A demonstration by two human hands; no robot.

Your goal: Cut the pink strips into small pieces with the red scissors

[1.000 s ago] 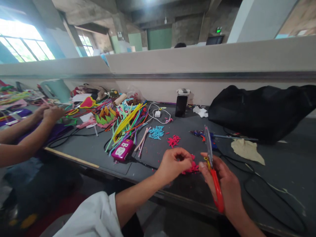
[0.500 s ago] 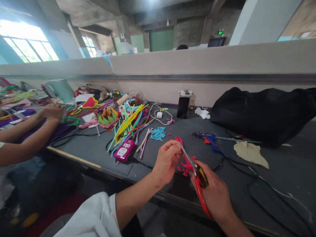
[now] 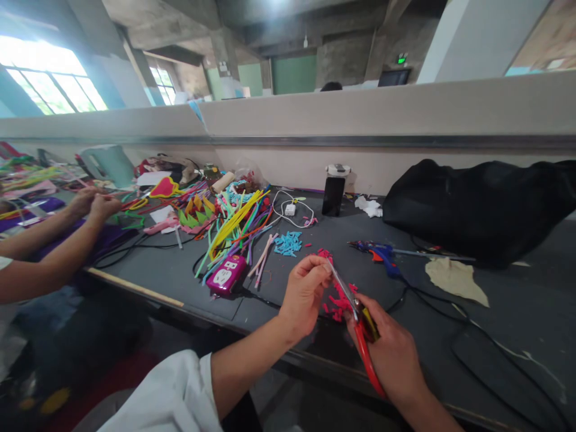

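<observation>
My right hand [image 3: 393, 354] grips red-handled scissors [image 3: 357, 321] whose blades point up and left toward my left hand [image 3: 306, 294]. My left hand pinches a small red pipe-cleaner piece [image 3: 324, 255] at the blade tips. Below the scissors lies a heap of short red cut pieces [image 3: 337, 300] on the dark grey table [image 3: 180, 276]. A little heap of blue cut pieces [image 3: 287, 243] lies further back.
A bundle of coloured pipe cleaners [image 3: 234, 225], a purple power strip [image 3: 225, 275], a blue glue gun [image 3: 380, 252], a black bottle [image 3: 333, 192], a black bag [image 3: 477, 207] and a beige scrap [image 3: 454, 279] lie about. Another person's hands [image 3: 92, 204] work at the left.
A second ago the scissors stood upright, apart from my left hand. They have tilted left and their blades now meet the red piece in my left fingers. Little changed in the last half second.
</observation>
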